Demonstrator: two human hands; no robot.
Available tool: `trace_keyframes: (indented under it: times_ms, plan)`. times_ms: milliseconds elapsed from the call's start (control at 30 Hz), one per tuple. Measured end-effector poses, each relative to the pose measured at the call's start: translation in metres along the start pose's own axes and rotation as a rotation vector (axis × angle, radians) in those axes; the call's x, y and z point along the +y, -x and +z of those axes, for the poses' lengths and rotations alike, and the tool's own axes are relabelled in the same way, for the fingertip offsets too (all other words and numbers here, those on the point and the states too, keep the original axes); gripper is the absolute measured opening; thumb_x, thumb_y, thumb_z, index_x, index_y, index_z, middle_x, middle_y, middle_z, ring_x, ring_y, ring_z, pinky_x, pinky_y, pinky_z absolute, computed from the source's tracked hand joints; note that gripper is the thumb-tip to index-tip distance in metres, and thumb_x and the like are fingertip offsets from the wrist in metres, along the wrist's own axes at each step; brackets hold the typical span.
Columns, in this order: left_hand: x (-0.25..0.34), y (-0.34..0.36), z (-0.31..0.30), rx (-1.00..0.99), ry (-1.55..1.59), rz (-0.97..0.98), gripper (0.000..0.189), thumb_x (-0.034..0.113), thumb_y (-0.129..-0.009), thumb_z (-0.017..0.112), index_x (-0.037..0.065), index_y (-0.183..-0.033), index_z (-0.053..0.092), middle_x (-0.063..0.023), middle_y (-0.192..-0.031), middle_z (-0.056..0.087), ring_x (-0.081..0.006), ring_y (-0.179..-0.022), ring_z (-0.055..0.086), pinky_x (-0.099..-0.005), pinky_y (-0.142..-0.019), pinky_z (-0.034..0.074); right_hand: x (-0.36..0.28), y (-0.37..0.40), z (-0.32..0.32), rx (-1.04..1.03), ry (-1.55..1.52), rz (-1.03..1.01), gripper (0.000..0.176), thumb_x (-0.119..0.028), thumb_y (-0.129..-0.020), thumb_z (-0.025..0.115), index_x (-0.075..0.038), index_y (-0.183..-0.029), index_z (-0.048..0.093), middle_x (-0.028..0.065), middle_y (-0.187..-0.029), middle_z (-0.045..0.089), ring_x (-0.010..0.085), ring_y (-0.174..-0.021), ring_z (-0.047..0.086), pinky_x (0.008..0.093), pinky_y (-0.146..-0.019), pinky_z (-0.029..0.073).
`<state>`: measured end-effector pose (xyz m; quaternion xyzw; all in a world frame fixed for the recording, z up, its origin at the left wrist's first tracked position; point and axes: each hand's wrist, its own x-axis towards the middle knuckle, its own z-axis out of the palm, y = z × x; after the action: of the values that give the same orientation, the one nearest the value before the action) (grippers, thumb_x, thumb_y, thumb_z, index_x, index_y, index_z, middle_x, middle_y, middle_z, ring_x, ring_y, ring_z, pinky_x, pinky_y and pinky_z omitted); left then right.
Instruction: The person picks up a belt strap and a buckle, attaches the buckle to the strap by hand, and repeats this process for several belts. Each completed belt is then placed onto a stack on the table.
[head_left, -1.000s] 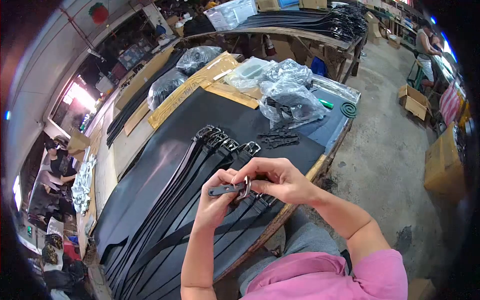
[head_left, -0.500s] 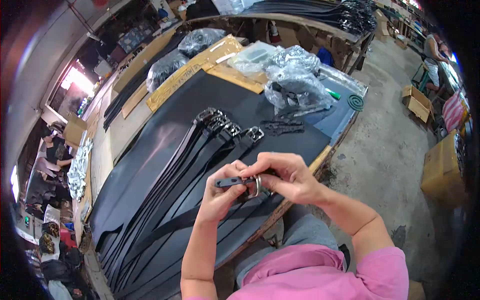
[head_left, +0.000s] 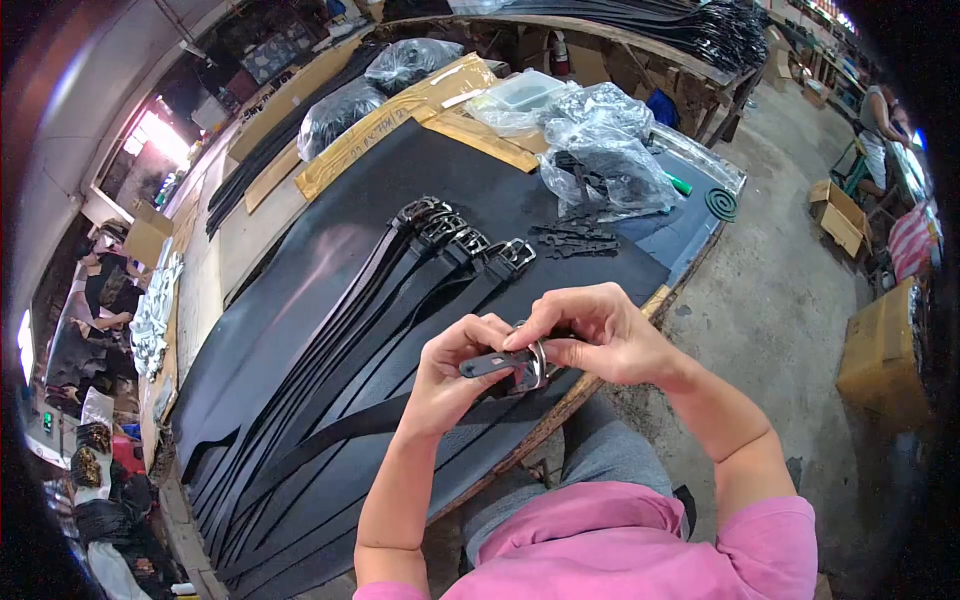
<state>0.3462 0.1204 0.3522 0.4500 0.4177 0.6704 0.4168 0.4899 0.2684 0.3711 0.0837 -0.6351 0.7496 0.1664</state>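
Above the near edge of the table, my left hand [head_left: 450, 375] pinches a short black strap end [head_left: 488, 365] between thumb and fingers. My right hand [head_left: 605, 335] closes its thumb and forefinger on the silver belt buckle [head_left: 541, 365], right beside the left fingertips. From under the left hand, a black belt [head_left: 350, 424] runs off to the left across the table. My fingers hide how the strap end and the buckle join. Beyond my hands lies a row of black belts [head_left: 375, 300] with metal buckles [head_left: 440, 230] bunched at the far end.
Small black strap pieces [head_left: 578, 240] lie right of the belts, near clear plastic bags [head_left: 610, 165]. A green coil [head_left: 720, 205] sits at the table's corner. Brown cardboard [head_left: 400, 110] edges the black sheet [head_left: 330, 200]. Boxes [head_left: 880, 345] stand on the floor at right; other people work farther off.
Both hands, with the buckle and strap end, have shifted slightly right in view. The strap end is turned a little, and more of the buckle's frame shows.
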Motion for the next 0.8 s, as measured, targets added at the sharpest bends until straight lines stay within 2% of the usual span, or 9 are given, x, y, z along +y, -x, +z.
trace_keyframes:
  times_ms: [267,367,467,500,533,600,667,767,800]
  plan:
    - [-0.008,-0.003,-0.008,-0.023,-0.102,0.023,0.011,0.0,-0.079,0.07,0.001,-0.085,0.06,-0.0066,-0.09,0.061,-0.0127,-0.086,0.057,-0.0257,-0.075,0.047,0.01,0.007,0.007,0.091,0.112,-0.043,0.029,0.012,-0.082,0.052,-0.001,-0.105,0.065,0.0041,-0.09,0.065,0.0064,-0.084,0.057,0.0231,-0.075,0.046]
    - [-0.003,-0.004,-0.007,-0.013,-0.234,-0.022,0.014,0.001,-0.079,0.07,0.002,-0.088,0.059,-0.0065,-0.089,0.061,-0.012,-0.087,0.057,-0.0273,-0.076,0.047,0.002,0.004,0.001,0.072,0.398,-0.046,0.036,0.012,-0.078,0.053,-0.003,-0.109,0.063,0.0055,-0.086,0.064,0.0073,-0.079,0.057,0.0231,-0.073,0.045]
    - [0.009,-0.002,-0.009,-0.013,-0.117,-0.101,0.029,0.004,-0.082,0.068,0.003,-0.107,0.053,-0.0049,-0.091,0.06,-0.0105,-0.09,0.057,-0.0278,-0.081,0.046,-0.021,0.003,-0.011,-0.039,0.528,0.265,0.066,0.007,-0.073,0.058,-0.007,-0.136,0.043,-0.0005,-0.068,0.047,0.0082,-0.062,0.044,0.0236,-0.059,0.039]
    - [-0.002,-0.004,-0.017,-0.124,-0.172,-0.106,0.036,0.005,-0.083,0.068,0.002,-0.114,0.049,-0.0047,-0.094,0.059,-0.0104,-0.09,0.056,-0.0277,-0.081,0.046,-0.024,0.003,-0.017,-0.083,0.617,0.337,0.058,0.005,-0.074,0.059,-0.006,-0.13,0.05,0.0013,-0.069,0.053,0.0076,-0.065,0.05,0.0239,-0.06,0.041]
    - [-0.009,-0.005,-0.022,-0.248,-0.227,-0.112,0.044,0.007,-0.084,0.068,0.002,-0.121,0.045,-0.0045,-0.096,0.059,-0.0102,-0.09,0.056,-0.0277,-0.082,0.046,-0.018,0.006,-0.025,-0.221,0.626,0.266,0.039,0.002,-0.077,0.06,-0.002,-0.116,0.061,0.0036,-0.073,0.06,0.0071,-0.07,0.056,0.0246,-0.061,0.045]
    - [-0.005,-0.003,-0.014,-0.411,-0.286,-0.136,0.032,0.009,-0.087,0.063,0.0,-0.117,0.052,-0.0042,-0.098,0.059,-0.0093,-0.089,0.054,-0.0278,-0.08,0.045,-0.028,0.011,-0.023,-0.37,0.621,0.536,0.01,-0.004,-0.083,0.061,0.002,-0.09,0.064,0.0052,-0.074,0.064,0.0085,-0.068,0.06,0.0256,-0.061,0.049]
    - [-0.018,-0.004,-0.013,-0.53,-0.319,-0.236,0.022,0.01,-0.088,0.062,-0.001,-0.108,0.058,-0.0044,-0.096,0.061,-0.0093,-0.088,0.055,-0.0276,-0.078,0.046,-0.021,0.021,-0.019,-0.38,0.525,0.627,0.009,-0.007,-0.087,0.057,0.001,-0.085,0.062,0.0034,-0.068,0.061,0.0084,-0.06,0.056,0.0253,-0.055,0.045]
    - [-0.013,-0.01,-0.011,-0.529,-0.446,-0.219,0.018,0.012,-0.09,0.061,-0.002,-0.101,0.058,-0.0043,-0.094,0.064,-0.009,-0.086,0.056,-0.0262,-0.078,0.046,-0.016,0.033,-0.021,-0.278,0.453,0.682,0.012,-0.011,-0.09,0.056,-0.001,-0.085,0.061,0.0002,-0.066,0.059,0.0069,-0.056,0.051,0.0244,-0.051,0.04]
    - [-0.017,-0.011,-0.012,-0.521,-0.327,-0.23,0.019,0.012,-0.09,0.061,-0.002,-0.102,0.058,-0.0043,-0.095,0.064,-0.0089,-0.086,0.056,-0.0263,-0.078,0.046,-0.013,0.038,-0.025,-0.242,0.449,0.657,0.012,-0.012,-0.09,0.056,-0.002,-0.086,0.061,-0.0007,-0.065,0.058,0.0064,-0.056,0.049,0.024,-0.051,0.039]
